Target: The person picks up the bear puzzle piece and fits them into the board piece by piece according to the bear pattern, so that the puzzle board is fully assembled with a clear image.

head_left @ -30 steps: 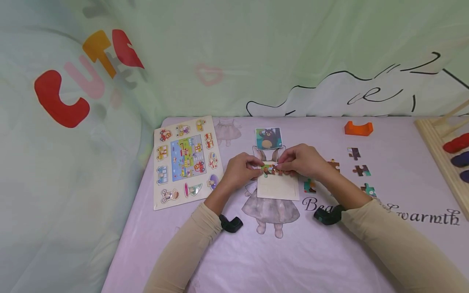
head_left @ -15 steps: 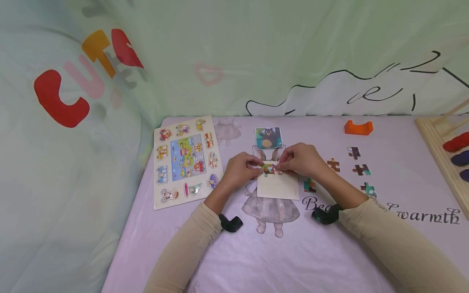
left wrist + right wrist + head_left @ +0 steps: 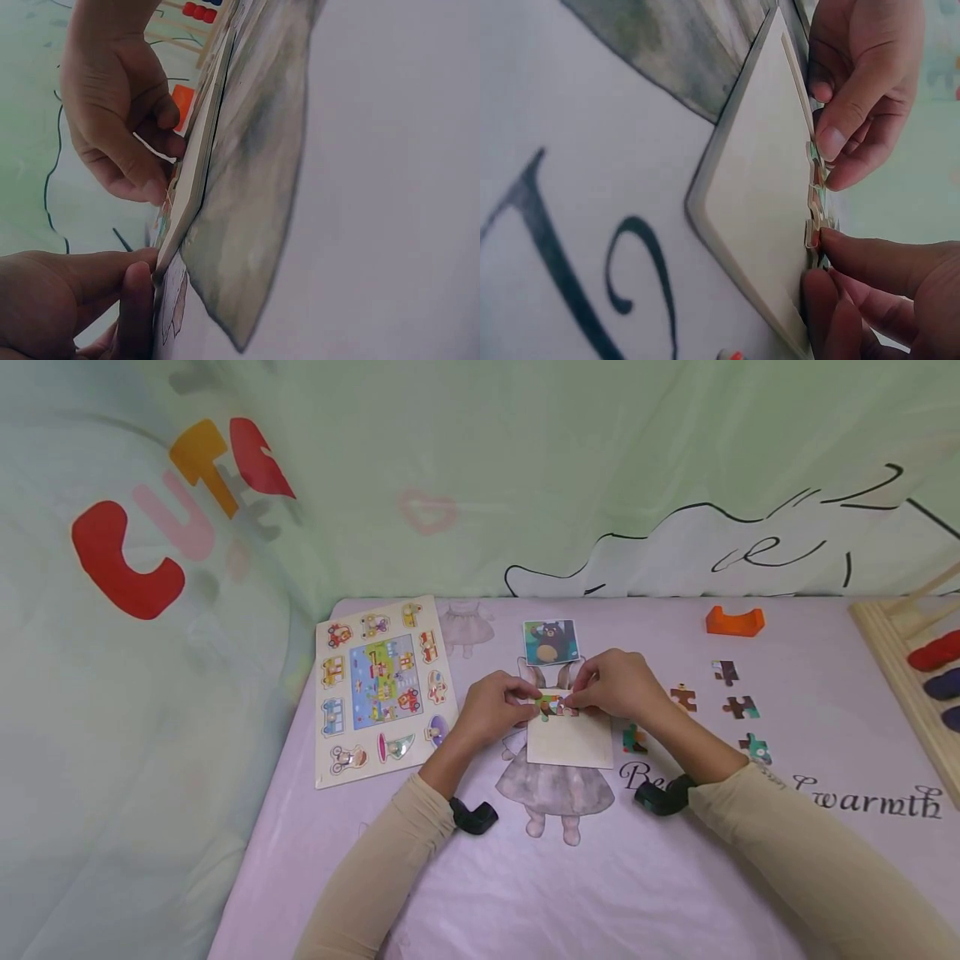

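A pale wooden puzzle board lies before the person, with jigsaw pieces side by side along its far edge. The left hand grips the board's left edge between thumb and fingers, its fingertips close to the leftmost piece. From the other side the right hand pinches a puzzle piece against its neighbour. In the left wrist view the board is seen edge-on, and the right fingers partly hide the pieces. A bear picture card lies just beyond the board.
Several loose jigsaw pieces lie to the right of the board. A vehicle peg puzzle rests at the left. An orange block sits at the back, and a wooden bead frame stands at the right edge.
The right hand has shifted slightly left with the puzzle piece, towards the piece beside the left hand. The left hand stays nearly still.
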The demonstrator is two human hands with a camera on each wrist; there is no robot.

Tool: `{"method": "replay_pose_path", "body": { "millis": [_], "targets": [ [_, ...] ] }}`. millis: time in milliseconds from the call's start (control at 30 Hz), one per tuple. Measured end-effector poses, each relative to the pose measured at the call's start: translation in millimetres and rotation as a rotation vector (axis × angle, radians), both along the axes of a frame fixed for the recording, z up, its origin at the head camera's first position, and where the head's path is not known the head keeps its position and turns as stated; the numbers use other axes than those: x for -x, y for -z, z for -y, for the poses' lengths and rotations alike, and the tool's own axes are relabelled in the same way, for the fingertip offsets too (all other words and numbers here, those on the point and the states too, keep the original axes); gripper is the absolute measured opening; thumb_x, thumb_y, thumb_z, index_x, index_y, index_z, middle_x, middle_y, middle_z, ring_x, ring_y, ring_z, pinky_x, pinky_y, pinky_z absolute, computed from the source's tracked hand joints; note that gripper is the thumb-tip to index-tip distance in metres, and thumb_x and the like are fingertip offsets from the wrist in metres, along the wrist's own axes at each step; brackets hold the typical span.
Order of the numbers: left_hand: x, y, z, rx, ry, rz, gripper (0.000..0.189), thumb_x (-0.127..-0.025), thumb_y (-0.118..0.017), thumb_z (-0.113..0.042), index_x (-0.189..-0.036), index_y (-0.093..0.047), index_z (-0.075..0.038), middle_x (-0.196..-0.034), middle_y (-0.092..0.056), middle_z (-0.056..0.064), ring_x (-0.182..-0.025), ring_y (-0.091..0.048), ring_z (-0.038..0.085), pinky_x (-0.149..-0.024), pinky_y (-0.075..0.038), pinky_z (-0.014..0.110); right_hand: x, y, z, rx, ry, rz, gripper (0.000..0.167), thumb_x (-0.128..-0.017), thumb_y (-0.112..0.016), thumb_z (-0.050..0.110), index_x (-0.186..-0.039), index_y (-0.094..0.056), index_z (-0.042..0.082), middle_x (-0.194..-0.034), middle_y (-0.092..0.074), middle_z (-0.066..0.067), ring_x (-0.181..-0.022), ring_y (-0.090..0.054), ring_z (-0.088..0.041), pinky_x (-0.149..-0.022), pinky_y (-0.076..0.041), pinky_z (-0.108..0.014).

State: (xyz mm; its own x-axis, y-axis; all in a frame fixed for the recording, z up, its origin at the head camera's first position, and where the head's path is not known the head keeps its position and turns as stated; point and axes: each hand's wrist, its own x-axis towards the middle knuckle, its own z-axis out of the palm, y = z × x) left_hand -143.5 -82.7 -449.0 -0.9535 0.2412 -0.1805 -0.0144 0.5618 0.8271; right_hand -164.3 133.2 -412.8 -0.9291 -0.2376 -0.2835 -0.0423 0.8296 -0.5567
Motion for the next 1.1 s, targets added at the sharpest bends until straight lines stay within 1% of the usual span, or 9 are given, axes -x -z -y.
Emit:
{"method": "replay_pose_path", "body": {
  "millis": [100,267,467,633,733,867,933,1000,1100],
  "targets": [
    [0.5,1.3,0.1,0.001,0.004,-0.005,0.015,-0.088,-0.080,-0.014,-0.103,-0.080,-0.013,-0.100,-0.063,0.004,-0.073,-0.058,0.008,-0.064,-0.047,0.019,0.3,1.0,-0.5,0.000,-0.001,0.002,0.023,-0.085,-0.083,0.031,-0.082,-0.076,0.010,-0.067,-0.068,-0.004,-0.072,-0.055,-0.022,-0.061,-0.038,-0.030],
    [0.9,1.6,0.0,-0.004,0.006,-0.004,0.015,-0.088,-0.079,-0.013,-0.103,-0.080,-0.013,-0.100,-0.064,0.003,-0.072,-0.058,0.008,-0.064,-0.047,0.019,1.4,2.6,-4.5,0.035,0.001,0.042,0.024,-0.086,-0.081,0.033,-0.085,-0.075,0.010,-0.066,-0.069,-0.004,-0.067,-0.058,-0.020,-0.060,-0.040,-0.030],
    [1.9,-1.9,-1.6,-0.016,-0.001,0.011,0.014,-0.088,-0.080,-0.014,-0.102,-0.080,-0.012,-0.099,-0.067,0.004,-0.065,-0.060,0.007,-0.062,-0.049,0.019,2.9,2.4,-14.4,0.045,0.020,0.057,0.022,-0.088,-0.079,0.030,-0.087,-0.074,0.009,-0.063,-0.067,-0.004,-0.061,-0.058,-0.019,-0.057,-0.040,-0.030],
    [4.8,-2.2,-6.4,-0.020,-0.023,0.007,0.011,-0.088,-0.081,-0.017,-0.096,-0.078,-0.010,-0.090,-0.060,0.001,-0.060,-0.059,0.006,-0.058,-0.052,0.019,4.5,2.7,-16.7,0.049,0.007,0.076,0.019,-0.089,-0.079,0.027,-0.087,-0.073,0.010,-0.064,-0.066,-0.004,-0.064,-0.057,-0.019,-0.059,-0.038,-0.032],
    [8.1,-1.0,-11.7,0.030,-0.019,-0.044,0.010,-0.087,-0.081,-0.020,-0.089,-0.076,-0.012,-0.078,-0.055,-0.002,-0.060,-0.054,0.006,-0.057,-0.047,0.017,5.4,2.5,-16.8,0.048,0.004,0.077,0.019,-0.089,-0.080,0.027,-0.087,-0.073,0.010,-0.064,-0.066,-0.003,-0.064,-0.056,-0.019,-0.060,-0.037,-0.032],
    [11.5,-2.3,-19.5,0.175,-0.011,-0.114,0.015,-0.086,-0.082,-0.027,-0.080,-0.073,-0.016,-0.067,-0.052,-0.005,-0.063,-0.049,0.010,-0.057,-0.035,0.022,6.7,3.7,-16.9,0.046,0.009,0.083,0.018,-0.089,-0.079,0.026,-0.087,-0.073,0.010,-0.064,-0.066,-0.004,-0.065,-0.056,-0.019,-0.059,-0.037,-0.032],
    [12.1,-3.5,-22.3,0.229,-0.009,-0.128,0.018,-0.086,-0.082,-0.030,-0.079,-0.071,-0.018,-0.065,-0.051,-0.006,-0.064,-0.048,0.011,-0.056,-0.033,0.023,6.9,4.3,-16.5,0.048,0.011,0.092,0.017,-0.089,-0.079,0.026,-0.088,-0.073,0.010,-0.065,-0.065,-0.004,-0.065,-0.057,-0.020,-0.058,-0.038,-0.031],
    [12.4,-4.5,-23.8,0.260,-0.007,-0.135,0.019,-0.086,-0.082,-0.030,-0.078,-0.070,-0.019,-0.064,-0.051,-0.006,-0.063,-0.047,0.011,-0.055,-0.032,0.024,6.9,4.9,-16.0,0.052,0.015,0.102,0.017,-0.089,-0.079,0.025,-0.088,-0.073,0.009,-0.066,-0.065,-0.004,-0.065,-0.057,-0.020,-0.058,-0.039,-0.031],
    [11.5,-6.5,-24.6,0.264,-0.008,-0.137,0.019,-0.087,-0.082,-0.030,-0.078,-0.069,-0.018,-0.063,-0.051,-0.005,-0.062,-0.047,0.011,-0.054,-0.032,0.024,6.4,4.5,-16.1,0.060,0.015,0.108,0.018,-0.089,-0.079,0.025,-0.089,-0.073,0.009,-0.066,-0.065,-0.004,-0.065,-0.057,-0.019,-0.058,-0.039,-0.031]
  ]
}}
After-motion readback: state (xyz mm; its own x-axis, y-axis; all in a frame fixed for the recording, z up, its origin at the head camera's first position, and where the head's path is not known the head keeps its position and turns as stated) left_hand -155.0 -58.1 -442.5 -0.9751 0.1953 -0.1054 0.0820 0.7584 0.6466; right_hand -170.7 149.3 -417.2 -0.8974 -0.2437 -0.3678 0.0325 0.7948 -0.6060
